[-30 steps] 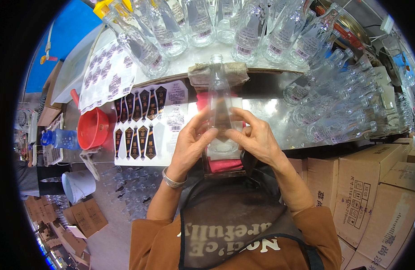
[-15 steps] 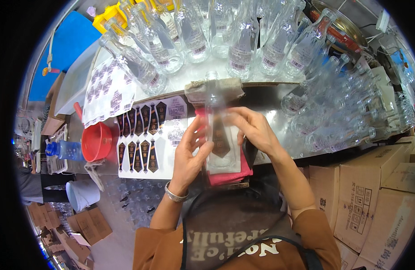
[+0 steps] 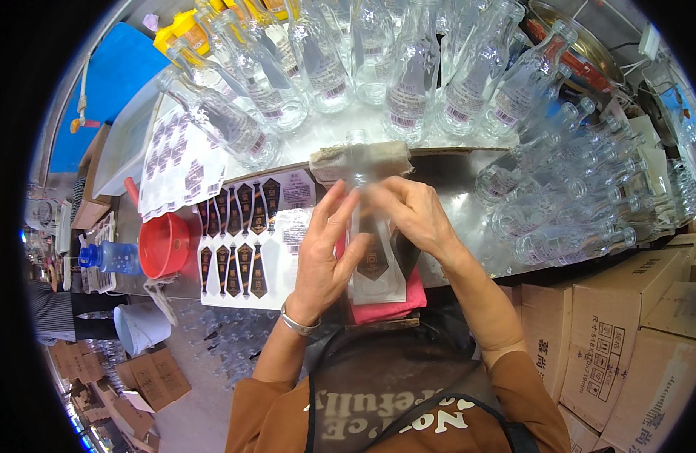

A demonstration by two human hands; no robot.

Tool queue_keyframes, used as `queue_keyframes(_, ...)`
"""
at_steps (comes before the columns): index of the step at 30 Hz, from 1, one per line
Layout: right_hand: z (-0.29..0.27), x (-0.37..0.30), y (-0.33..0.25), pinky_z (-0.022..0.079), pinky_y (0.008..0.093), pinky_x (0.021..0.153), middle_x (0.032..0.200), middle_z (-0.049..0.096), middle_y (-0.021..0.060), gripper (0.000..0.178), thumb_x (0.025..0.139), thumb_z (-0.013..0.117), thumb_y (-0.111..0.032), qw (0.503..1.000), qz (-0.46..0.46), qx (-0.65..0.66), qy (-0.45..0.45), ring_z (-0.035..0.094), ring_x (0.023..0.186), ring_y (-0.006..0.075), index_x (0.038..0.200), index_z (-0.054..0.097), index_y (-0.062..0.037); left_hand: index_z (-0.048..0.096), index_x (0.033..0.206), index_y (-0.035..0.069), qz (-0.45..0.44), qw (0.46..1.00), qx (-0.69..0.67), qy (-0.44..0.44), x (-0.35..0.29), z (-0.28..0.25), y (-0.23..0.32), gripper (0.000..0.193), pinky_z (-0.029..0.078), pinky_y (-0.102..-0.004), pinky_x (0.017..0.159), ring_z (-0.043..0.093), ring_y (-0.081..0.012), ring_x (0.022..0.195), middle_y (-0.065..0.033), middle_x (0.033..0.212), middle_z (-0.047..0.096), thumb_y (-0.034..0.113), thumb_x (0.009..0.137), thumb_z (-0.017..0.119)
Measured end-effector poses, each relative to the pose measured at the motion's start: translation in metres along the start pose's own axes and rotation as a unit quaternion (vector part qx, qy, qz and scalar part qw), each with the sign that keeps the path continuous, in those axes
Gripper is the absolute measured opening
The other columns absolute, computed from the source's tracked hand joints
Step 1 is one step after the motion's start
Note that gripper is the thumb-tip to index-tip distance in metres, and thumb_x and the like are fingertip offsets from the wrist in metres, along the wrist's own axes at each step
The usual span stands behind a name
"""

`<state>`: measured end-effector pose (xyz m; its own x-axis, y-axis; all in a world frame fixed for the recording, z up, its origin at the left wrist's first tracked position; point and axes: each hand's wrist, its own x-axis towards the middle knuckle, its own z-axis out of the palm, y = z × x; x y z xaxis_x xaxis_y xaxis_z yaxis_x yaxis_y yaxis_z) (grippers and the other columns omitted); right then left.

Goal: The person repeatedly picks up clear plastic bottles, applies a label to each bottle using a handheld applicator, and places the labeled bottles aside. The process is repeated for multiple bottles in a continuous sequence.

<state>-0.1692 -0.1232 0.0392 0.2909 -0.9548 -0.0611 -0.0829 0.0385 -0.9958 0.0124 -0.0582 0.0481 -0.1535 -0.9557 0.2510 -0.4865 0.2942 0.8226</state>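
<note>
A clear glass bottle (image 3: 378, 289) lies in front of me, its neck pointing away and resting on a rolled beige cloth (image 3: 393, 157). A black tie-shaped label (image 3: 373, 260) shows on its upper side. My left hand (image 3: 327, 257) is at the bottle's left side, fingers stretched toward the neck and thumb apart. Over the neck and upper body reaches my right hand (image 3: 416, 215), its bent fingertips smeared by motion. Beneath that hand is a dark flat piece (image 3: 405, 253); whether the fingers touch it, I cannot tell. Under the bottle's base lies a pink cloth (image 3: 414, 298).
To the left are a sheet of black tie-shaped labels (image 3: 231, 298), a sheet of white labels (image 3: 155, 192) and a red container (image 3: 164, 245). Several labelled bottles (image 3: 408, 90) stand at the back; more bottles (image 3: 574, 241) lie at the right. Cardboard boxes (image 3: 612, 302) stand lower right.
Both hands have moved slightly farther up toward the bottle's neck, their fingertips closer together. The label's lower part is less covered. The whole view has shifted a little.
</note>
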Motion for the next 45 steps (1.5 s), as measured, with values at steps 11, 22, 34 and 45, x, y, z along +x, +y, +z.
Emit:
queue_keyframes(11,-0.008,0.016,-0.003,0.052,0.0349,0.063,0.086,0.073,0.0179,0.042,0.098,0.062,-0.034,0.958,-0.053,-0.278,-0.053,0.068,0.074,0.0149,0.103,0.069,0.007,0.052,0.147,0.006,0.015,0.999,0.046,-0.001,-0.001,0.001,-0.002,0.058,0.05,-0.0386,0.102,0.051,-0.0329,0.136,-0.0203,0.154,0.044,0.006,0.091,0.068)
queue_keyframes(22,-0.025,-0.013,0.064,0.052,0.0281,0.057,0.088,0.071,0.0162,0.059,0.104,0.049,-0.053,0.941,0.156,0.268,0.137,0.067,0.07,0.0169,0.105,0.064,0.0044,0.052,0.147,0.005,0.02,0.999,0.046,0.004,0.0,0.001,0.0,0.059,0.043,-0.0413,0.111,0.048,-0.0342,0.139,-0.02,0.154,0.045,0.009,0.09,0.069)
queue_keyframes(34,-0.023,0.006,-0.039,0.054,0.0305,0.086,0.108,0.072,0.0122,0.035,0.09,0.068,-0.008,0.965,-0.216,-0.145,0.036,0.069,0.094,0.0199,0.124,0.065,0.0016,0.028,0.158,0.002,-0.014,0.998,-0.053,0.012,-0.002,0.006,-0.003,0.08,0.053,-0.0372,0.098,0.053,-0.0268,0.134,-0.0183,0.155,0.044,0.001,0.089,0.069)
queue_keyframes(45,-0.02,0.022,-0.066,0.053,0.0413,0.075,0.096,0.068,0.0183,0.033,0.087,0.066,-0.007,0.897,-0.262,-0.354,0.029,0.067,0.084,0.0353,0.119,0.066,-0.0013,0.026,0.158,-0.001,-0.037,0.997,-0.071,0.021,-0.004,0.008,-0.001,0.083,0.052,-0.0373,0.099,0.054,-0.0257,0.131,-0.0178,0.154,0.045,0.0,0.088,0.071)
